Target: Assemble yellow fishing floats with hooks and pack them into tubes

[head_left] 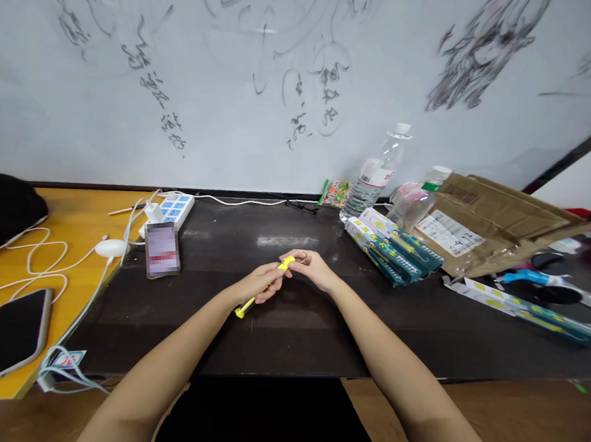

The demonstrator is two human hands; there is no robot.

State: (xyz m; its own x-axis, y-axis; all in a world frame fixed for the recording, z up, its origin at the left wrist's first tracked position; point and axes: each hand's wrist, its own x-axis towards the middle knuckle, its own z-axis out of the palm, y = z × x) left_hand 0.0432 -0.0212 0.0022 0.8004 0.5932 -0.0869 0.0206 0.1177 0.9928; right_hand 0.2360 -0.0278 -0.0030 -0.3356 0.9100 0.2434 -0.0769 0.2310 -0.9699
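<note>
A slim yellow stick-like object [247, 307] slants between my hands above the dark table; I cannot make out its exact kind. My left hand [262, 283] is closed around its middle, and the lower end pokes out below the fingers. At the wider upper end, my right hand [309, 268] pinches with thumb and fingers. A thin, light sliver shows by those fingertips, too small to name. Both hands are close together, and the fingers partly hide the object.
Long green-and-white boxes [397, 248], a water bottle [373, 183] and a brown parcel bag [480, 220] stand to the right. Left are a power strip [179, 207], two phones, one dark [17, 335], and loose white cables. A whiteboard [240, 131] rises behind the table.
</note>
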